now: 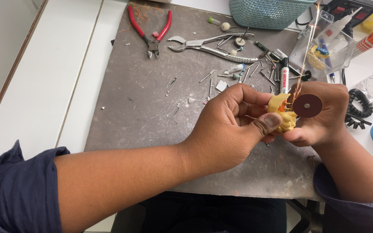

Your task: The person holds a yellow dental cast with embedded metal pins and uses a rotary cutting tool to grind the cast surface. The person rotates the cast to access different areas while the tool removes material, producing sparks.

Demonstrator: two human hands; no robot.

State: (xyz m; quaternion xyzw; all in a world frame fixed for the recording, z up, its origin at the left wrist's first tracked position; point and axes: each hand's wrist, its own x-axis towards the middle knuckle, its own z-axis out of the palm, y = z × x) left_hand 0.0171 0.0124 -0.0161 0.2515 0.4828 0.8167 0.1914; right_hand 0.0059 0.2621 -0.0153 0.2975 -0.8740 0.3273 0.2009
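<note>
While my left hand (234,125) was clamped on the yellow cast (281,113), thumb pressed against its near side, my right hand (324,118) was closed round a handpiece mostly hidden behind it, its brown disc (308,105) touching the cast's top above the grey mat (152,108). Risks, as I judged them: sparks (309,39) flew toward the clear box (324,43) and could scorch it; the disc, so near my thumb, could slip and cut it or gouge the cast.
</note>
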